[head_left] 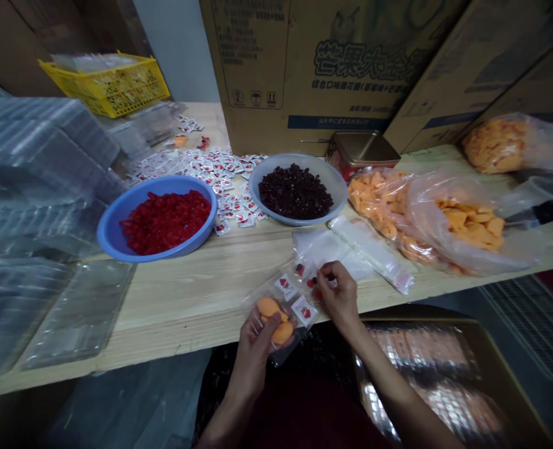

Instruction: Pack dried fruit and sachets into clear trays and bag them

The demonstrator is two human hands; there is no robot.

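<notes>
My left hand is closed on a clear plastic bag, the thumb pressing over several orange slices. Two small white printed packets lie against the bag, just above the slices. Small red and dark pieces show near its far right edge. There my right hand has thumb and forefinger pinched together; what is between the fingertips is too small to make out. More flat clear bags lie on the table just beyond that hand.
A blue bowl of red pieces and a pale bowl of dark pieces stand behind. Printed packets lie scattered between. Bagged orange slices are at right, plastic trays stacked left. Cardboard boxes line the back.
</notes>
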